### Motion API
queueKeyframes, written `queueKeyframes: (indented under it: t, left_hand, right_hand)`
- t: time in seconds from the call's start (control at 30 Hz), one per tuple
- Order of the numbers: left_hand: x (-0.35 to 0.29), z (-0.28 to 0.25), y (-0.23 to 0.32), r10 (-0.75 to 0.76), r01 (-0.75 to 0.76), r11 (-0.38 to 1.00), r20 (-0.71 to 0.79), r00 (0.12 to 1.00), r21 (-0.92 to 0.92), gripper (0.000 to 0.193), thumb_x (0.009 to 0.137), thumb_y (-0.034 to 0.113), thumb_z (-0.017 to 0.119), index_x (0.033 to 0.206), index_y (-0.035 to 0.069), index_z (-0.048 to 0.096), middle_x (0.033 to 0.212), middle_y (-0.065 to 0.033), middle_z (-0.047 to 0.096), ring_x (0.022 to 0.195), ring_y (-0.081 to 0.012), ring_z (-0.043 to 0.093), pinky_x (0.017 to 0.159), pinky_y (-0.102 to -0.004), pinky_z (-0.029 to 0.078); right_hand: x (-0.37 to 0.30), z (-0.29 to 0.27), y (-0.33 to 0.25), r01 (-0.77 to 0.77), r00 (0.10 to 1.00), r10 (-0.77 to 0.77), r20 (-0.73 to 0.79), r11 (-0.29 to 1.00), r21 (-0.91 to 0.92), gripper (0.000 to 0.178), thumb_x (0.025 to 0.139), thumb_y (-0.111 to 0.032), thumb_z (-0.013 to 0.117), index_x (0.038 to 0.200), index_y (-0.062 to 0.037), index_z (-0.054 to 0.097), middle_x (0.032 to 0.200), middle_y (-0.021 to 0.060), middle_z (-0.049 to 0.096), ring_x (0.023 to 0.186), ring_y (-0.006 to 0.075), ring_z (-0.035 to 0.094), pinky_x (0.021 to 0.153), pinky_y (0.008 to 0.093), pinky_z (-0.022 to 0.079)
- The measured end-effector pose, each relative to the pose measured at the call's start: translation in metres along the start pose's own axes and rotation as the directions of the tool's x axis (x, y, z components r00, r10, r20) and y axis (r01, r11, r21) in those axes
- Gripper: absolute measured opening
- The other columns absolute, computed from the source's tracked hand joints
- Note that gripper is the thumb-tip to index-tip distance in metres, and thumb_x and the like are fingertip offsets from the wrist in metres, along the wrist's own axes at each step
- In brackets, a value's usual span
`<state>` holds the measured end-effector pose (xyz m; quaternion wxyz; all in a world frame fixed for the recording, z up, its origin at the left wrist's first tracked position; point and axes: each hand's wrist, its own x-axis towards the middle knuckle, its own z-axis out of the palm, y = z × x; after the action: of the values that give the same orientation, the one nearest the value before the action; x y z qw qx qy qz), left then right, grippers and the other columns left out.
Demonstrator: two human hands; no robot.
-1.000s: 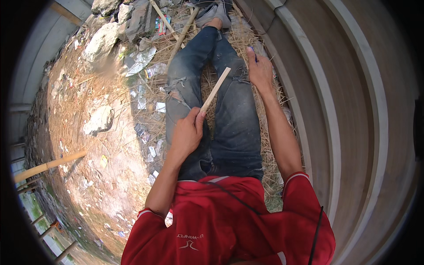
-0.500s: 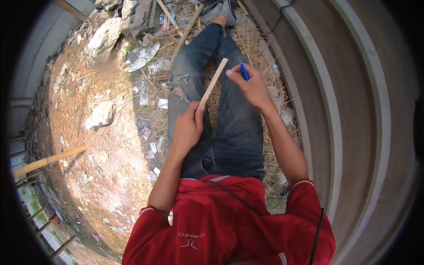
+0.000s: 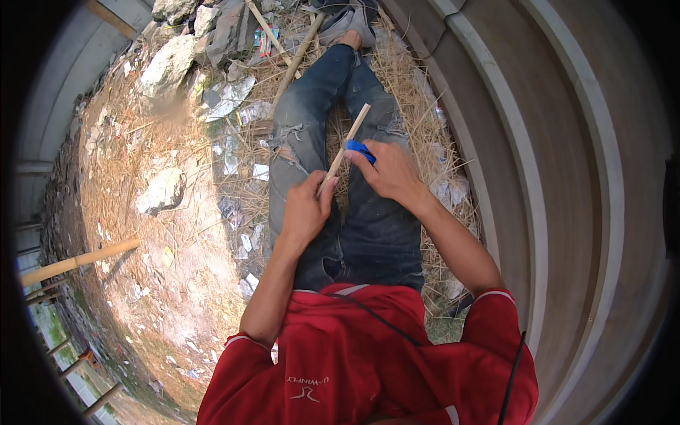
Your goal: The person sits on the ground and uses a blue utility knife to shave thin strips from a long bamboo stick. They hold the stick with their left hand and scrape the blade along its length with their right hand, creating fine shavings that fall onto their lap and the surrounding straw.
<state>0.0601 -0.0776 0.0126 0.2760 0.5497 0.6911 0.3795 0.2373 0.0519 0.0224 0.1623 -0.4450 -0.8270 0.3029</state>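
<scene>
A thin, flat strip of pale wood (image 3: 358, 120) slants up and away over my legs. Its lower end is pinched between the thumb and fingers of my left hand (image 3: 304, 209). My right hand (image 3: 393, 171) is closed round a blue utility knife (image 3: 361, 149), which lies against the middle of the strip. The knife's blade is hidden at this angle. Both hands are above my dark, torn jeans (image 3: 382, 234), close to each other.
Corrugated metal sheeting (image 3: 520, 142) rises close on my right. Dry straw (image 3: 418, 92) and litter lie round my legs. Pale rocks (image 3: 166, 67) stand at the far left, with a bamboo pole (image 3: 301, 60) near my feet. Another pole (image 3: 81, 261) juts in from the left.
My right hand has moved down and left, bringing the blue knife from beside the strip's far end onto its middle. The strip has shifted slightly in my left hand's grip.
</scene>
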Motion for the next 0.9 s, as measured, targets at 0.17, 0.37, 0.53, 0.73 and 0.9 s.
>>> queueKeyframes:
  t: [0.17, 0.37, 0.53, 0.73, 0.9]
  left_hand:
    - [-0.029, -0.004, 0.006, -0.019, 0.024, 0.998, 0.085, 0.996, -0.06, 0.019, 0.099, 0.02, 0.07, 0.102, 0.002, 0.072, 0.074, -0.0215, 0.067, 0.068, -0.0418, 0.068, 0.062, -0.0426, 0.052]
    - [-0.016, 0.004, -0.005, -0.063, 0.068, 0.985, 0.033, 0.997, -0.162, 0.02, 0.102, 0.019, 0.068, 0.103, 0.0, 0.072, 0.066, -0.0045, 0.057, 0.06, -0.0125, 0.054, 0.055, -0.0297, 0.041]
    - [-0.007, 0.005, -0.001, -0.059, 0.064, 0.983, 0.036, 0.998, -0.17, 0.02, 0.102, 0.019, 0.068, 0.103, -0.001, 0.073, 0.064, -0.0072, 0.058, 0.058, -0.0136, 0.053, 0.054, -0.0304, 0.041]
    - [-0.014, 0.002, 0.003, -0.031, 0.032, 0.998, 0.027, 0.999, -0.054, 0.02, 0.1, 0.018, 0.068, 0.104, 0.0, 0.074, 0.068, -0.0223, 0.063, 0.058, -0.0341, 0.066, 0.057, -0.0385, 0.048]
    - [0.0, -0.001, 0.012, -0.105, 0.108, 0.99, 0.046, 0.993, -0.086, 0.021, 0.101, 0.019, 0.068, 0.106, -0.001, 0.074, 0.07, -0.0237, 0.064, 0.059, -0.036, 0.066, 0.057, -0.04, 0.048]
  right_hand:
    - [0.036, -0.053, 0.049, -0.223, 0.934, 0.273, -0.232, 0.95, 0.218, 0.06, 0.103, -0.054, 0.056, 0.082, 0.0004, 0.07, 0.064, 0.0221, 0.061, 0.062, 0.0399, 0.062, 0.065, 0.0503, 0.045]
    - [0.005, -0.043, 0.002, -0.067, 0.995, 0.075, -0.062, 0.99, 0.124, 0.058, 0.102, -0.054, 0.057, 0.084, -0.001, 0.072, 0.066, 0.0232, 0.063, 0.065, 0.0439, 0.064, 0.063, 0.0515, 0.046]
    - [-0.026, -0.006, -0.016, 0.039, 0.994, -0.041, 0.099, 0.999, 0.023, 0.056, 0.101, -0.055, 0.059, 0.085, -0.0019, 0.072, 0.07, 0.0234, 0.066, 0.07, 0.0462, 0.066, 0.063, 0.0519, 0.049]
    - [0.004, -0.028, 0.013, -0.119, 0.992, 0.12, 0.049, 0.992, -0.034, 0.059, 0.098, -0.058, 0.059, 0.085, -0.0024, 0.073, 0.076, 0.0233, 0.069, 0.079, 0.0457, 0.068, 0.069, 0.0541, 0.05]
    - [0.018, -0.024, 0.016, -0.142, 0.981, 0.14, -0.136, 0.99, -0.009, 0.064, 0.1, -0.06, 0.056, 0.082, -0.0001, 0.07, 0.073, 0.0241, 0.066, 0.074, 0.0453, 0.066, 0.068, 0.0537, 0.047]
